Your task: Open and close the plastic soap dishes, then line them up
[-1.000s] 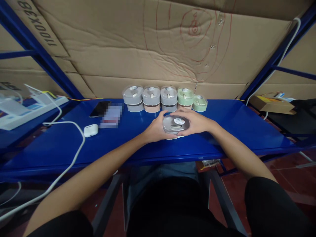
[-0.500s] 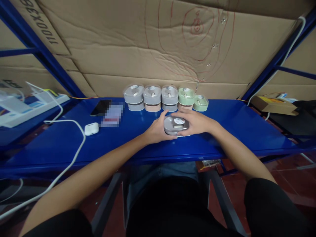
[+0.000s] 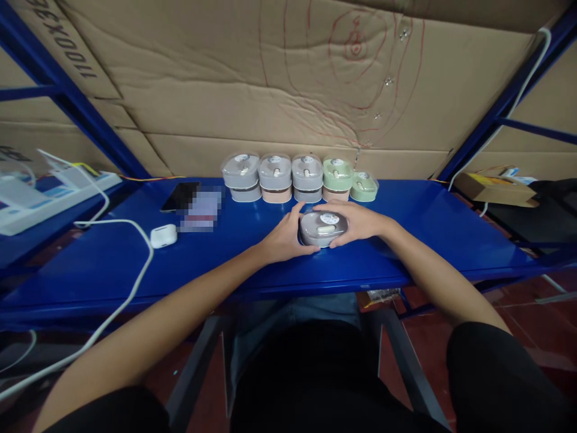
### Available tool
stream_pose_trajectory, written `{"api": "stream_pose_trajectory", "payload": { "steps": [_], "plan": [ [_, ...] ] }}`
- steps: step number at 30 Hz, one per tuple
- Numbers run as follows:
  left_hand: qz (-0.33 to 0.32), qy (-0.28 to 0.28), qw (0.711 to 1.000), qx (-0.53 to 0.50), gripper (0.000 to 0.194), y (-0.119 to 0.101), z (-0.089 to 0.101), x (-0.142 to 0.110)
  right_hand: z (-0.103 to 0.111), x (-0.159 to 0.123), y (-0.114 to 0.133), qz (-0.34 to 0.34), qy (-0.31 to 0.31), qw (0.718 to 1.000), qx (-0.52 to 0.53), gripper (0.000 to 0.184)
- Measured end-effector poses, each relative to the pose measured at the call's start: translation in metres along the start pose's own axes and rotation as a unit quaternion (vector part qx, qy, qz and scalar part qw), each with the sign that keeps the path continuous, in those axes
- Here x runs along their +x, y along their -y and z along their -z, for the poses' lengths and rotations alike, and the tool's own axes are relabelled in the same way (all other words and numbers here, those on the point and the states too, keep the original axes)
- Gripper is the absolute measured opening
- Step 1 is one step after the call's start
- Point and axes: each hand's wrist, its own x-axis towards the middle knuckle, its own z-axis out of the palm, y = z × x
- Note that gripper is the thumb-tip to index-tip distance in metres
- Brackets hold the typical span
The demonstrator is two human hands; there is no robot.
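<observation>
Between my two hands is a small grey oval box point(image 3: 319, 233) with a clear lid, a round white sticker and a pale tab on top. My left hand point(image 3: 285, 236) wraps round its left side, thumb at the near edge. From the right, my right hand point(image 3: 358, 221) grips the opposite side, fingers along the back. The box is low over the blue table, and I cannot tell whether its base touches. Behind it, similar boxes stand in a row: grey-topped stacks point(image 3: 276, 174), a green-topped stack point(image 3: 338, 174) and a single green box point(image 3: 363, 187).
On the left of the blue table point(image 3: 419, 240) lie a dark phone point(image 3: 179, 196), a blurred-out card point(image 3: 201, 208) and a white earbud case point(image 3: 163, 236). A white cable point(image 3: 139, 273) runs along the left. Cardboard point(image 3: 225, 78) lines the back, and an open carton point(image 3: 496, 189) sits at right.
The grey box has tipped slightly, so more of its grey side and the sticker show. Both hands keep hold of it. The whole view has shifted a little.
</observation>
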Motion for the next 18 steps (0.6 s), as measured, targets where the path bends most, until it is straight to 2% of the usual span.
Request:
{"api": "stream_pose_trajectory", "payload": {
  "steps": [4, 6, 9, 11, 14, 16, 18],
  "plan": [
    [-0.015, 0.026, 0.999, 0.027, 0.130, -0.001, 0.006, -0.004, 0.003, -0.017, 0.002, -0.030, -0.008, 0.999, -0.018, 0.113],
    [-0.005, 0.040, 0.998, 0.050, 0.125, -0.003, 0.009, -0.007, 0.009, -0.043, 0.000, -0.074, -0.021, 0.996, -0.035, 0.113],
    [0.007, 0.051, 0.996, 0.080, 0.117, -0.006, 0.011, -0.007, 0.025, -0.103, -0.015, -0.184, -0.066, 0.977, -0.085, 0.111],
    [0.002, 0.055, 0.994, 0.093, 0.112, -0.009, 0.012, -0.007, 0.040, -0.143, -0.037, -0.293, -0.105, 0.940, -0.139, 0.112],
    [0.001, 0.060, 0.992, 0.110, 0.109, -0.014, 0.012, -0.005, 0.066, -0.175, -0.080, -0.484, -0.144, 0.841, -0.194, 0.111],
    [0.003, 0.062, 0.991, 0.120, 0.107, -0.017, 0.013, -0.004, 0.081, -0.171, -0.109, -0.564, -0.169, 0.785, -0.194, 0.098],
    [0.005, 0.065, 0.990, 0.124, 0.105, -0.018, 0.014, -0.005, 0.091, -0.151, -0.132, -0.580, -0.200, 0.770, -0.177, 0.086]
  ]
}}
